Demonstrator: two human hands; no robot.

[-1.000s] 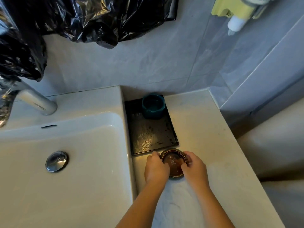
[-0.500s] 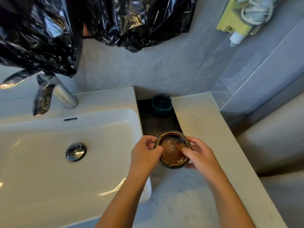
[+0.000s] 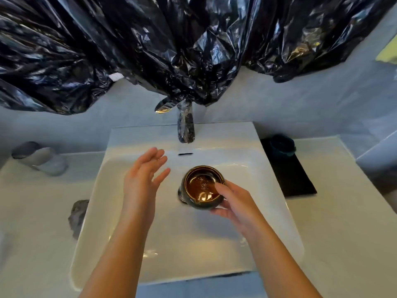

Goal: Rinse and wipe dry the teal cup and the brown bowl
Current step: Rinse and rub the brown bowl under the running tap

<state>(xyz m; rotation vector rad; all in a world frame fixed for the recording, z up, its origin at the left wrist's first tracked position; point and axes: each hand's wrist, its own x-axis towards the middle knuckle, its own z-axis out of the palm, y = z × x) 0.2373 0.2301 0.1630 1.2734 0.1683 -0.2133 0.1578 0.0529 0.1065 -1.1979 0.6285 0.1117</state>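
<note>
My right hand [image 3: 233, 200] grips the brown bowl [image 3: 200, 187] by its right rim and holds it upright over the middle of the white sink [image 3: 120, 211]. The bowl has a dark outside and a glossy brown inside. My left hand [image 3: 142, 180] hovers to the left of the bowl with fingers spread and nothing in it. The teal cup [image 3: 281, 145] stands at the far end of a black tray [image 3: 290, 175] on the counter right of the sink.
A chrome tap [image 3: 185, 125] stands behind the basin, just beyond the bowl. Black plastic sheeting [image 3: 171, 44] hangs over the wall above it. A grey soap dispenser [image 3: 40, 158] lies on the left counter, and a grey lump [image 3: 78, 216] sits at the sink's left edge.
The bowl went from the counter by the tray to above the sink. My left hand let go of it and opened; my right hand still holds it. The view swung left.
</note>
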